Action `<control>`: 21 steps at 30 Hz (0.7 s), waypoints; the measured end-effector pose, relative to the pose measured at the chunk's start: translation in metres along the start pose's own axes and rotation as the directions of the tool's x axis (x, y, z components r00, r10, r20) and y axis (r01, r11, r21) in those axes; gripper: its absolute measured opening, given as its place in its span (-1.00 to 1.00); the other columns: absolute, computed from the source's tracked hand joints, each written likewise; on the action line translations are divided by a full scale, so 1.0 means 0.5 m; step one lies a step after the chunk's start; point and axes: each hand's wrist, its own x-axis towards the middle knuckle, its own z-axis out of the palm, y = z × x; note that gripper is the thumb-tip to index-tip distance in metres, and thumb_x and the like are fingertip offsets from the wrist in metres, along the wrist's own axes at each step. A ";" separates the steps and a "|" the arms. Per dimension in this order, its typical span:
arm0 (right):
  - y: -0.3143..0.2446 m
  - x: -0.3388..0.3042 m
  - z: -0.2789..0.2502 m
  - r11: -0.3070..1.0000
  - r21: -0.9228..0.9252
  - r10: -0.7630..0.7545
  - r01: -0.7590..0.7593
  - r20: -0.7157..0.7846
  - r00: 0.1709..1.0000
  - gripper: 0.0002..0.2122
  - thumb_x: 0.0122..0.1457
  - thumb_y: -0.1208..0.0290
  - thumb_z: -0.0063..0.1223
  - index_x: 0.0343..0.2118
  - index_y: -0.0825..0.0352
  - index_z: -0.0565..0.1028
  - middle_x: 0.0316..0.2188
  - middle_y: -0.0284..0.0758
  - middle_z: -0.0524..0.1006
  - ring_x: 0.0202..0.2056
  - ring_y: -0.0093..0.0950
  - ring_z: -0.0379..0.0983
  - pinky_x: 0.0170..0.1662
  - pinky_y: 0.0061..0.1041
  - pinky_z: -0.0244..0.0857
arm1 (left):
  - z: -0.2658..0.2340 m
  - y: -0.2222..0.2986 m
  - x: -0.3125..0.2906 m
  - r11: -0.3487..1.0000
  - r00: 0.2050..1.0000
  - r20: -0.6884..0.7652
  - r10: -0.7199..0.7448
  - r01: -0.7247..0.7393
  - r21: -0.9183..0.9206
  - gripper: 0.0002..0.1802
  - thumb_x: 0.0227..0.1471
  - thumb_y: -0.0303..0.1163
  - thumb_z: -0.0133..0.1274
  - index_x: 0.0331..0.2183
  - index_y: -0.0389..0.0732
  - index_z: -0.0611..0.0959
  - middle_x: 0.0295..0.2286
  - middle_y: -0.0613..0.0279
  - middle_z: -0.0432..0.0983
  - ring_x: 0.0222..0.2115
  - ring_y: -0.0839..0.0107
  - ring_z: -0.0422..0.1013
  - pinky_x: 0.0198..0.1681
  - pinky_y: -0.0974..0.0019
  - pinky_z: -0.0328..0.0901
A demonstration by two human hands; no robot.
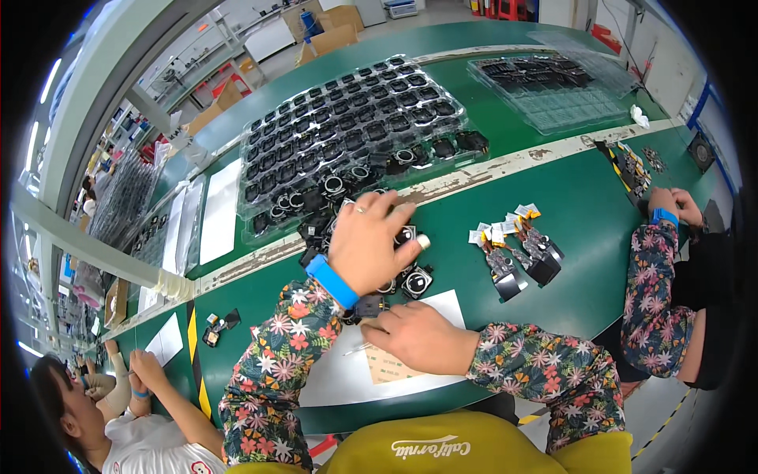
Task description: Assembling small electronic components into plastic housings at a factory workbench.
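My left hand (369, 245) reaches over a heap of black parts with round silver rings (417, 280), its fingers spread and bent over them. A white cover sits on its thumb tip, and the fingertips partly hide the heap. My right hand (422, 338) is closed, its fingertips at the near edge of a small black square part (369, 306). Beneath that hand lie a tan backing sheet (387, 368) and a white sheet (332, 389). A thin pale stick-like thing (355, 350) pokes out beside the fingers.
Clear trays of black parts (347, 118) stand beyond a worn ledge (442, 188). Modules with pale tabs (517, 257) lie at right. A co-worker's hands (671, 205) work at far right; another person (118, 419) sits at left. Yellow-black tape (195, 355) crosses the bench.
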 end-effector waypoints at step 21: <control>0.001 -0.001 -0.006 0.998 0.057 -0.002 0.001 0.011 1.000 -0.80 -0.05 0.41 -0.12 -0.31 0.28 0.41 -0.51 -0.37 0.37 -0.42 -0.45 0.38 -0.37 -0.48 0.25 | 0.070 -0.150 0.122 1.000 0.995 0.097 0.000 0.002 -0.028 -0.52 -0.06 -0.29 0.02 -0.05 -0.15 0.44 -0.04 -0.06 0.31 -0.02 0.03 0.25 0.05 0.15 0.17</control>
